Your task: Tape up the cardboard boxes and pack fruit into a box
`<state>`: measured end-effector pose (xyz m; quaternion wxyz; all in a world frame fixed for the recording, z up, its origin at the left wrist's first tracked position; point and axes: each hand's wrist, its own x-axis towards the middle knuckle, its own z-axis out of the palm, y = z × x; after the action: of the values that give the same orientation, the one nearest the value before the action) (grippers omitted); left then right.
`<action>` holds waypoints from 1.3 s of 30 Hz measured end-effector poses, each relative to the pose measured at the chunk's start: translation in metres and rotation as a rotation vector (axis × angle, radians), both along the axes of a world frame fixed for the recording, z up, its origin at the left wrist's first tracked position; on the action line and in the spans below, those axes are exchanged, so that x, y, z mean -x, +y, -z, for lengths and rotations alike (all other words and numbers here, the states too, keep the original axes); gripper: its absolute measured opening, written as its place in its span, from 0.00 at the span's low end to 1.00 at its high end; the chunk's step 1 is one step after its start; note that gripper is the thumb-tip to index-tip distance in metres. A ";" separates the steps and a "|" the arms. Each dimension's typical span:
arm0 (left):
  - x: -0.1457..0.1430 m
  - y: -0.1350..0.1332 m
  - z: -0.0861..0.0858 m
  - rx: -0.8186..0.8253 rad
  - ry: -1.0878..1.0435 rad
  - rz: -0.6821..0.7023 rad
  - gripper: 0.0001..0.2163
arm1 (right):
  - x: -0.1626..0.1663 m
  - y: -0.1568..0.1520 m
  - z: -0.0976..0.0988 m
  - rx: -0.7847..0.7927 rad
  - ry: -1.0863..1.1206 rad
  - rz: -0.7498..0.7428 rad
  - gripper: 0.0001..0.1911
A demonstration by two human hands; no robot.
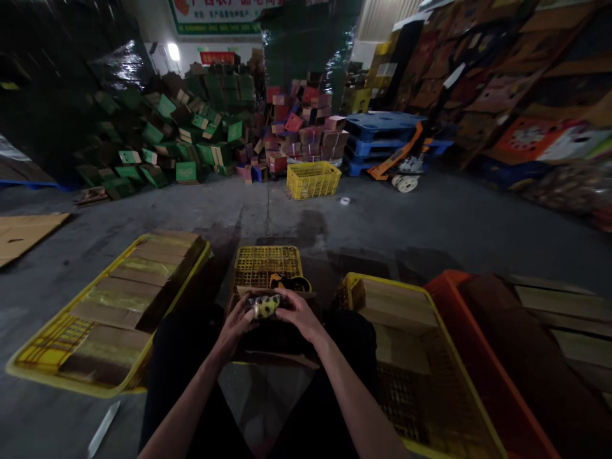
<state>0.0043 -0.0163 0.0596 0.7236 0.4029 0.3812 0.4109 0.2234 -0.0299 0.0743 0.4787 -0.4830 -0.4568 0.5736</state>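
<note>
A small, shiny yellow bundle with dark spots (266, 307) lies between my two hands; its exact kind is hard to make out. My left hand (240, 320) has its fingers closed around one end, the thumb on the near side. From the other side, my right hand (297, 313) grips it with thumb and fingers. Directly beneath, between my knees, is an open cardboard box (282, 358) with a dark inside. Just beyond my right hand, an orange and black tape dispenser (289, 282) rests by a yellow crate (268, 258).
Flat brown cartons fill a yellow crate (36, 376) on my left. Another yellow crate (459, 357) with cartons and a red crate (500, 376) stand on my right. Farther off are a yellow basket (313, 182), blue pallets (377, 124), an orange pallet jack (399, 153) and heaped green boxes (186, 171).
</note>
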 end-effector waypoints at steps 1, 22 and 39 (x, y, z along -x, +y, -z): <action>0.000 0.000 0.000 0.007 0.024 0.011 0.35 | 0.000 0.000 -0.001 -0.031 -0.037 -0.019 0.28; 0.004 0.002 0.004 -0.134 0.054 0.015 0.30 | 0.000 -0.004 -0.014 -0.033 -0.102 -0.173 0.23; 0.010 0.003 0.009 -0.110 0.064 0.057 0.33 | 0.005 -0.004 -0.016 -0.078 -0.186 -0.178 0.19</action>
<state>-0.0053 -0.0134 0.0504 0.6992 0.4657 0.3694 0.3971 0.2181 -0.0340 0.0905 0.3999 -0.4727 -0.5624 0.5481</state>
